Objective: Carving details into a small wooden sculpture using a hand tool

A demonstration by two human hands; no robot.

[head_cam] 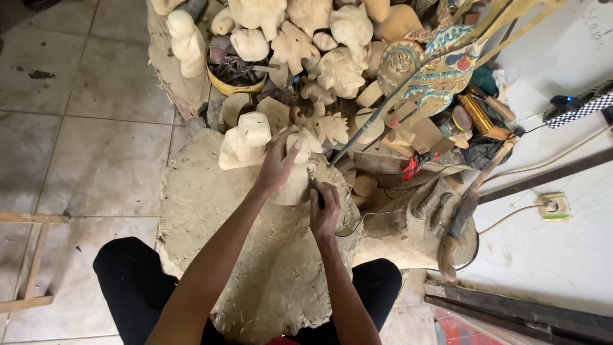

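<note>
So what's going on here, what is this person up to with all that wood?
A person sits on the floor at a chip-covered work block. Their left hand steadies a pale wooden carving, while the right hand presses a small dark-handled carving tool against it. More unfinished wooden figures are heaped just beyond, beside a painted puppet.

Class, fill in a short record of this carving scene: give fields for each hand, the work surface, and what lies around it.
left hand: grips the top of a pale wooden carving
right hand: holds a dark-handled carving tool against the carving
work surface: thick round wooden block, covered in shavings
beside it: unfinished pale figure
behind: heap of rough carvings; painted puppet
</note>
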